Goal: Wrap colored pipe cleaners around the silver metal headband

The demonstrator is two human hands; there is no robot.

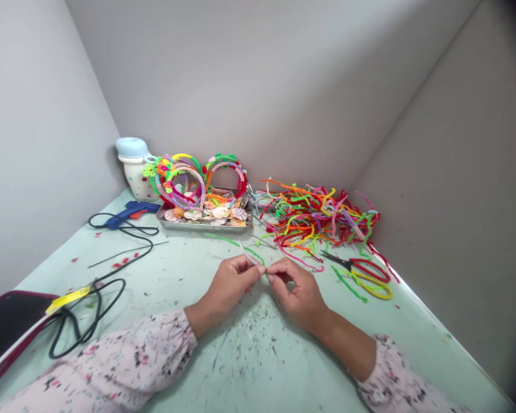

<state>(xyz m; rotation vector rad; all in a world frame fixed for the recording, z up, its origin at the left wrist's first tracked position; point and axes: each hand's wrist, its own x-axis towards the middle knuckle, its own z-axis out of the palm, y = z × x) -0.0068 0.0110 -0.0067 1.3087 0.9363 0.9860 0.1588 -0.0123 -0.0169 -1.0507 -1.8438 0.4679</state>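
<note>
My left hand (230, 287) and my right hand (301, 292) meet over the middle of the table, fingertips almost touching. Both pinch a green pipe cleaner (253, 253), whose loose length runs off to the upper left. A thin pale grey band (241, 242), like a bare headband, curves up from between the left fingers. The pipe cleaner's end lies against the band at my fingertips; how far it is wound there is too small to tell. My right thumb and index finger are closed at that same spot.
Behind my hands stands a metal tray (206, 227) of shells with fuzzy headbands (226, 163) on top. To its right lies a pipe cleaner heap (318, 218). Scissors (365, 269) rest at right. At left are a blue glue gun (133, 212), its black cord (98, 310) and a lidded cup (135, 166).
</note>
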